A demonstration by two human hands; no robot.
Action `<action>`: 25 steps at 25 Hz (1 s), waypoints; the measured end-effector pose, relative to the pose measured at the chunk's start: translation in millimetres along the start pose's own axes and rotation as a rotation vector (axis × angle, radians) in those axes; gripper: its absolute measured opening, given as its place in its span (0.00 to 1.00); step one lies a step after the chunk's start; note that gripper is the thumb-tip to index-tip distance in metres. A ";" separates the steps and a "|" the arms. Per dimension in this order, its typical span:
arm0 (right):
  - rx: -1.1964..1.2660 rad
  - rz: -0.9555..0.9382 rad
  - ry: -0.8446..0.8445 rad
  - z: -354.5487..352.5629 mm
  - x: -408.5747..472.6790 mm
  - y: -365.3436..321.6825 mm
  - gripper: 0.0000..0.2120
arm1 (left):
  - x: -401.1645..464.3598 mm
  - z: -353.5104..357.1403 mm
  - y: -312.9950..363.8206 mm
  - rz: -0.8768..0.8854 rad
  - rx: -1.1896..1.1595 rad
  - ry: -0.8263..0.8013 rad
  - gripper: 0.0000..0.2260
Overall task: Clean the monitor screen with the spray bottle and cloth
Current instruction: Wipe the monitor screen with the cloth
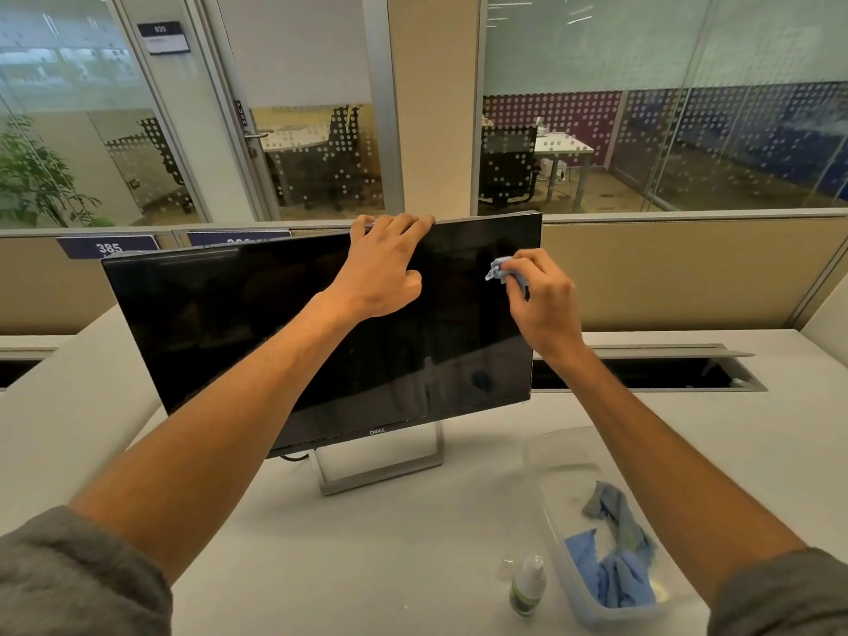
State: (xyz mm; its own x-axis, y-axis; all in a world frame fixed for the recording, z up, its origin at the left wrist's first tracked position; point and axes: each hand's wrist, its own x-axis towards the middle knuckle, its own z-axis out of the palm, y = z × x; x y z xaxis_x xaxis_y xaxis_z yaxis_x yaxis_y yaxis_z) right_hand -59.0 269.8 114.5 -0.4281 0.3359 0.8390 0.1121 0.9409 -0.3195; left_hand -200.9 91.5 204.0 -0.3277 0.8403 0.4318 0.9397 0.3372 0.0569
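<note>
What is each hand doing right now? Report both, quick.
Left hand: fingers hooked over the top edge of the Dell monitor, steadying it.
Right hand: gripping a bunched blue cloth against the screen.

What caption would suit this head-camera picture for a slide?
Left hand steadies the monitor while right hand wipes it with a cloth.

Even indoor light, sharp, wide-angle edge curvature
</note>
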 end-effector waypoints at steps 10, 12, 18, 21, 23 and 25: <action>-0.030 0.192 -0.403 24.2 -145.1 23.6 0.04 | 1.1 3.3 -2.2 0.007 0.017 0.011 0.31; -0.033 0.154 -0.313 15.4 -126.1 17.4 0.03 | 0.4 3.5 -1.6 0.010 0.029 0.007 0.30; 0.006 0.101 0.114 -22.1 22.4 5.6 0.04 | -0.1 4.8 -1.3 0.012 0.032 0.016 0.31; -0.012 0.089 0.097 -25.3 54.6 10.5 0.06 | -1.1 5.6 -2.2 0.013 0.021 0.027 0.31; -0.019 0.075 0.082 -23.8 57.0 15.0 0.06 | -0.4 5.2 -2.1 0.013 0.000 0.029 0.31; -0.006 0.079 0.070 -20.2 48.5 17.6 0.06 | 0.7 4.7 -2.7 0.007 -0.023 0.030 0.31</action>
State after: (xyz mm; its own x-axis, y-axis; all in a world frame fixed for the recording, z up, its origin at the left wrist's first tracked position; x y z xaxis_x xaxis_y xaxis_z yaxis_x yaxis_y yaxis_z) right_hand -59.7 303.5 158.5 -0.3544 0.4108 0.8400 0.1481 0.9117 -0.3833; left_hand -204.2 93.2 199.9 -0.3179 0.8295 0.4593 0.9443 0.3207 0.0746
